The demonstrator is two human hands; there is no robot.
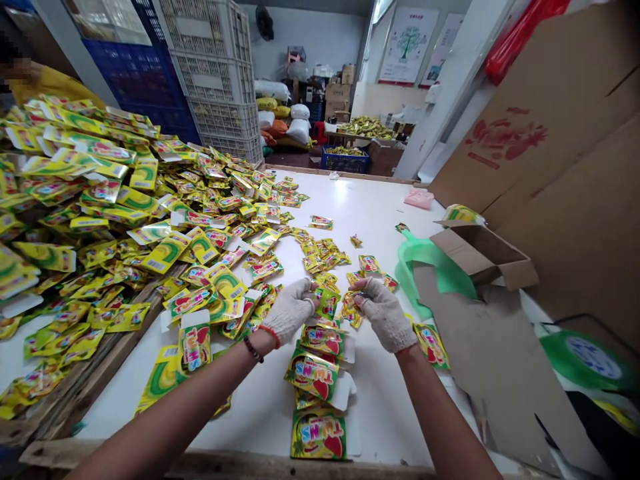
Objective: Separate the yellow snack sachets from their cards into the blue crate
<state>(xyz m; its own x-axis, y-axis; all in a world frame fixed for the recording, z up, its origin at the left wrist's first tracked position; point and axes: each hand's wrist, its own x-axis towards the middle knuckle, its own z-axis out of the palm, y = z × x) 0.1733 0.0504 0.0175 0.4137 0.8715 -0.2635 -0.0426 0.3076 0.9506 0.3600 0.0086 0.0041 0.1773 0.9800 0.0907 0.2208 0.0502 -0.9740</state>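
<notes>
My left hand (293, 308), in a pale knit glove with bare fingertips, pinches the edge of a small green-yellow sachet (327, 303). Across from it, my right hand (385, 313), gloved the same way, has thumb and fingers closed near a cluster of small candy packets (351, 308); whatever lies between its fingertips is too small to make out. Below the hands, a column of small "TWINS" boxes (319, 433) lies toward the table's front edge, some with white flaps open. Beyond the hands is a loose group of yellow packets (323, 255).
A big heap of yellow boxes and sachets (125, 193) covers the left side. At right lie a green plastic bag (415, 267), an open carton (483, 257) and a cardboard sheet (480, 360). Stacked crates (220, 80) stand behind. A person in a yellow sleeve (60, 87) is far left.
</notes>
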